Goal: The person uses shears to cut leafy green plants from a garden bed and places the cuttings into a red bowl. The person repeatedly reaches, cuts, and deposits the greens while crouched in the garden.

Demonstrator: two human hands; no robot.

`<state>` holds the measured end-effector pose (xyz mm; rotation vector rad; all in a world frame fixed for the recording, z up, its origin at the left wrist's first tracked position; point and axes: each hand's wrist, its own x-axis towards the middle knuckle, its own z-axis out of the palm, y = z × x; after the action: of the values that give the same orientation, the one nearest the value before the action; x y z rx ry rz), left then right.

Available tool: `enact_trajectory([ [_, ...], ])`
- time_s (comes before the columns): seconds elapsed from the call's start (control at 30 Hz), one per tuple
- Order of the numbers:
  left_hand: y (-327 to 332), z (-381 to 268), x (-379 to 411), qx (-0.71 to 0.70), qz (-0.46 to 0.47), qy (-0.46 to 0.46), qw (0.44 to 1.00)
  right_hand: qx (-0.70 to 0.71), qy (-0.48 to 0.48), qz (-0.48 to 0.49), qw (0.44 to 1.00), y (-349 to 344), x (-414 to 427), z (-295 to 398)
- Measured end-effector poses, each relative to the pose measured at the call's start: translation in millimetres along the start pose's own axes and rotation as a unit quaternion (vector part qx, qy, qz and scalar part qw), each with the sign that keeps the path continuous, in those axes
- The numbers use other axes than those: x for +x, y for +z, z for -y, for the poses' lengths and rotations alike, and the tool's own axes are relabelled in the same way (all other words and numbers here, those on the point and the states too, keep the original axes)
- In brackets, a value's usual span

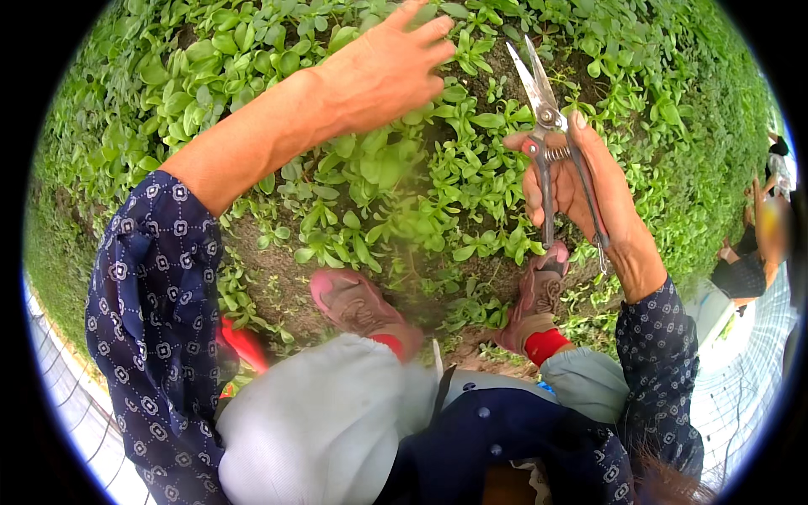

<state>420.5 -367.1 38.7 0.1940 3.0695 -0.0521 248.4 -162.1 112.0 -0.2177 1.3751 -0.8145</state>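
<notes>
Low leafy green plants (372, 196) grow from dark soil across the ground before me. My left hand (388, 66), slightly blurred, reaches over the leaves at the upper middle, fingers apart and pointing right; nothing shows in it. My right hand (590, 183) holds a pair of metal garden shears (545, 117), palm turned up. Their blades are parted and point up and slightly left. A coiled spring sits between the dark handles, and the thumb lies over the right handle. Parts of the lower handles lie against the palm.
My two worn shoes (360, 300) stand on soil among the plants. A red object (243, 344) lies left of my knee, partly hidden by my sleeve. At the right edge, other people (745, 271) are among the plants, beside pale netting or sheeting (732, 385).
</notes>
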Motion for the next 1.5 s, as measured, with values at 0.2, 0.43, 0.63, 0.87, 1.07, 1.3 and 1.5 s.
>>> enact_trajectory([
  [0.2,0,3,0,0.038,0.034,-0.001,0.999,0.029,0.013,-0.01,0.999,-7,-11,-17],
  [0.43,-6,-9,-2,-0.005,0.035,-0.027,0.999,0.048,0.017,0.031,0.998,-7,-11,-32],
  [0.63,-1,-28,-19,-0.088,-0.003,-0.012,0.996,0.035,0.019,0.025,0.999,4,-11,-41],
  [0.87,-34,-46,-40,-0.106,-0.106,-0.1,0.984,0.044,0.037,0.02,0.998,0,-14,-54],
  [1.07,-51,-82,-58,-0.253,-0.131,-0.155,0.946,0.048,0.039,0.034,0.998,3,-10,-54],
  [1.3,-27,-136,-73,-0.378,-0.148,-0.177,0.897,0.039,0.048,0.089,0.994,3,-4,-59],
  [1.5,5,-115,-74,-0.217,-0.124,-0.253,0.935,0.007,0.115,0.121,0.986,23,1,-59],
])
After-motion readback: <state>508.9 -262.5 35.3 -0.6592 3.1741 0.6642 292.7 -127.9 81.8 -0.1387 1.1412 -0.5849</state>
